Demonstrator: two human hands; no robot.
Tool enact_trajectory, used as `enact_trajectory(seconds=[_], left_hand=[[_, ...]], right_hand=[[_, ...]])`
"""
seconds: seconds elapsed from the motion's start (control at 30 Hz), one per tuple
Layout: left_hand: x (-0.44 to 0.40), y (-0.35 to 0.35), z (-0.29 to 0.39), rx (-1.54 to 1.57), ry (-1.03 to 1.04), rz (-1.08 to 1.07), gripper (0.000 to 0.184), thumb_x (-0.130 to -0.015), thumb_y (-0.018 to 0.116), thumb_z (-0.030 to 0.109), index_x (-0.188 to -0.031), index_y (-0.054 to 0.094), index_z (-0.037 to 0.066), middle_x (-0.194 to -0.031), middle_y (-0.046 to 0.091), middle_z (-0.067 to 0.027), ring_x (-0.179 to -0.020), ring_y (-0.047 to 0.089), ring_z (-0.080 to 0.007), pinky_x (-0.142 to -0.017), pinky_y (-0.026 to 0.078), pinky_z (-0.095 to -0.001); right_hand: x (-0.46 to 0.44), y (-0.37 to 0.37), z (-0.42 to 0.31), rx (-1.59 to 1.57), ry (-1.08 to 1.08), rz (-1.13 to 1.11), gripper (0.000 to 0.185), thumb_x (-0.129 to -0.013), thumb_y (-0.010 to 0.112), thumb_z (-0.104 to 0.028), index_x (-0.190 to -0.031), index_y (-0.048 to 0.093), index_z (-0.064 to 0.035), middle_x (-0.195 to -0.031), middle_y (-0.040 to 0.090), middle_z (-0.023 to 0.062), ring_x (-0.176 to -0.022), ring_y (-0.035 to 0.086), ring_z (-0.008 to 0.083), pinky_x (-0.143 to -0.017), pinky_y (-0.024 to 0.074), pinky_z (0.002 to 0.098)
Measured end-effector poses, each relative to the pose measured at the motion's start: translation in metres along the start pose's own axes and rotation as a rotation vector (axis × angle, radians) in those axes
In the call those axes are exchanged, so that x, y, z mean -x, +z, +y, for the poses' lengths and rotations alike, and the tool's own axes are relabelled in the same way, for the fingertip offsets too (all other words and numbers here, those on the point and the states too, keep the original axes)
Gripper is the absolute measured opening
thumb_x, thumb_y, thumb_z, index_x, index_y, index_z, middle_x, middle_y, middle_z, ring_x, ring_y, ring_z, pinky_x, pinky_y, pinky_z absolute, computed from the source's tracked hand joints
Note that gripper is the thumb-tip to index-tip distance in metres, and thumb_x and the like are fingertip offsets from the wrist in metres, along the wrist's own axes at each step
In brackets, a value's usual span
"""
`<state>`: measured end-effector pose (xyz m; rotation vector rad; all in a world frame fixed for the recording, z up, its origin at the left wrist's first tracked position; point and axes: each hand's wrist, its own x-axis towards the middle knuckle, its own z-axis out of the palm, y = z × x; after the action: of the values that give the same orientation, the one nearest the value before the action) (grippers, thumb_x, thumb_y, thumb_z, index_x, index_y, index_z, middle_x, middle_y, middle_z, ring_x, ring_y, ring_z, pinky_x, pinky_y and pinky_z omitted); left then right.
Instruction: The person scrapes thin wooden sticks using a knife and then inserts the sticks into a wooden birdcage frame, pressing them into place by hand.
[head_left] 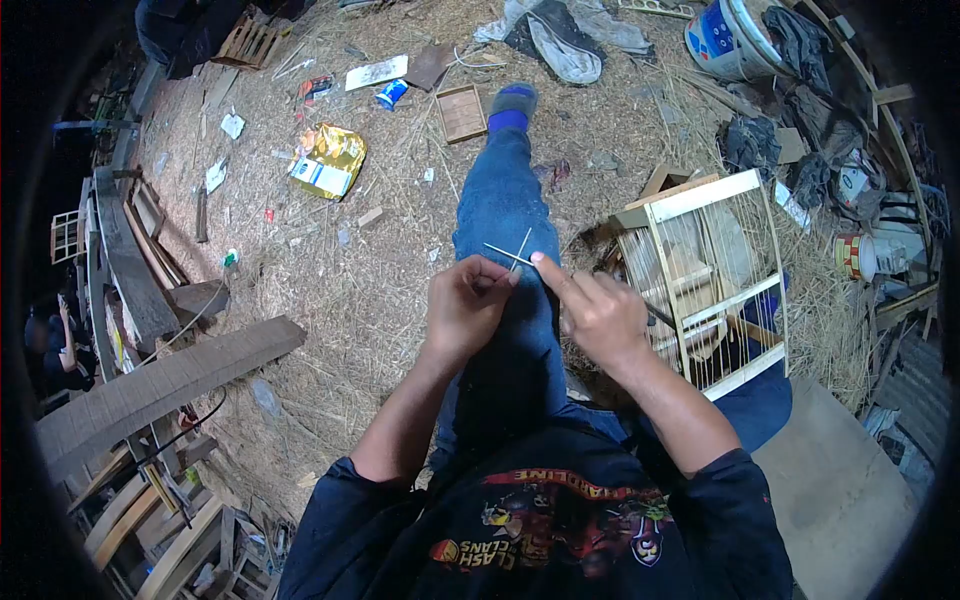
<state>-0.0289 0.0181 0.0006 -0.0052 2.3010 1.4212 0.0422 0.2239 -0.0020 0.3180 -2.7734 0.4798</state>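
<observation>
Two thin pale sticks (522,250) cross each other above the outstretched leg in blue jeans (505,190). My left hand (470,308) is closed, its thumb and forefinger pinching the lower end of the sticks. My right hand (597,310) has its forefinger stretched toward the crossing, with the fingertip at the end of one stick; its other fingers are curled, and whether they hold anything is hidden. To the right of my right hand, a wooden cage with thin bars (720,290) leans beside the leg.
A grey plank (180,385) juts in from the left, near stacked wood. Straw-covered ground holds a gold bag (330,160), a small wooden tray (461,113) and a white-and-blue bucket (725,40). Part of another person (65,345) shows at the far left.
</observation>
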Motion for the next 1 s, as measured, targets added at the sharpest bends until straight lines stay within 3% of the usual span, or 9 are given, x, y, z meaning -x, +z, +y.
enact_trajectory(seconds=[0.1,0.23,0.27,0.3,0.57,0.63,1.0], left_hand=[[0.001,-0.001,0.014,-0.074,-0.021,0.003,0.014,-0.096,0.084,0.010,-0.093,0.074,0.001,-0.082,0.073,-0.0015,-0.075,0.064,-0.0062,-0.068,0.052,-0.0250],[0.001,0.000,0.005,-0.022,-0.005,0.006,0.013,-0.096,0.084,0.010,-0.092,0.075,0.001,-0.081,0.074,-0.0023,-0.074,0.065,-0.0065,-0.068,0.053,-0.0258],[-0.001,0.001,0.001,-0.013,0.030,0.030,0.014,-0.096,0.084,0.012,-0.091,0.075,0.001,-0.078,0.075,-0.0045,-0.071,0.065,-0.0068,-0.065,0.053,-0.0271],[-0.001,0.002,-0.002,-0.004,0.062,0.052,0.016,-0.095,0.084,0.013,-0.090,0.076,0.000,-0.074,0.075,-0.0067,-0.067,0.066,-0.0071,-0.061,0.052,-0.0285],[-0.001,0.001,0.006,-0.033,0.064,0.030,0.016,-0.096,0.083,0.013,-0.090,0.076,0.000,-0.073,0.074,-0.0051,-0.066,0.063,-0.0061,-0.059,0.050,-0.0279],[0.000,0.001,0.005,-0.001,0.076,0.033,0.016,-0.097,0.083,0.013,-0.090,0.076,0.000,-0.073,0.074,-0.0047,-0.066,0.063,-0.0057,-0.059,0.050,-0.0277],[0.001,-0.001,0.006,-0.049,0.079,0.028,0.014,-0.096,0.083,0.011,-0.090,0.076,0.001,-0.072,0.073,-0.0031,-0.065,0.060,-0.0046,-0.058,0.048,-0.0255]], right_hand=[[-0.011,-0.004,0.011,0.035,0.080,0.008,0.066,-0.080,0.070,-0.007,-0.145,0.070,-0.0173,-0.072,0.063,0.0016,-0.060,0.067,0.0189,-0.053,0.0567,0.0346],[0.000,0.000,0.000,0.030,0.000,-0.003,0.061,-0.084,0.070,-0.008,-0.144,0.070,-0.0198,-0.072,0.062,0.0016,-0.061,0.067,0.0192,-0.053,0.0564,0.0346],[-0.002,0.000,0.001,-0.064,0.025,0.028,0.072,-0.078,0.070,0.001,-0.147,0.068,-0.0207,-0.072,0.059,0.0043,-0.059,0.063,0.0229,-0.054,0.0550,0.0382],[-0.005,-0.002,0.005,-0.063,0.028,0.026,0.072,-0.078,0.070,0.001,-0.147,0.068,-0.0207,-0.072,0.059,0.0043,-0.059,0.063,0.0229,-0.054,0.0550,0.0382],[-0.006,-0.004,0.009,-0.059,0.027,-0.005,0.071,-0.078,0.069,0.002,-0.147,0.068,-0.0184,-0.072,0.060,0.0043,-0.060,0.064,0.0225,-0.054,0.0556,0.0383],[-0.010,-0.005,0.012,-0.042,0.113,-0.002,0.073,-0.077,0.070,0.002,-0.147,0.068,-0.0195,-0.072,0.060,0.0041,-0.060,0.065,0.0218,-0.055,0.0565,0.0385],[0.000,-0.002,0.004,-0.094,0.042,-0.019,0.075,-0.078,0.071,0.002,-0.149,0.066,-0.0208,-0.073,0.060,0.0046,-0.063,0.066,0.0239,-0.056,0.0565,0.0391]])
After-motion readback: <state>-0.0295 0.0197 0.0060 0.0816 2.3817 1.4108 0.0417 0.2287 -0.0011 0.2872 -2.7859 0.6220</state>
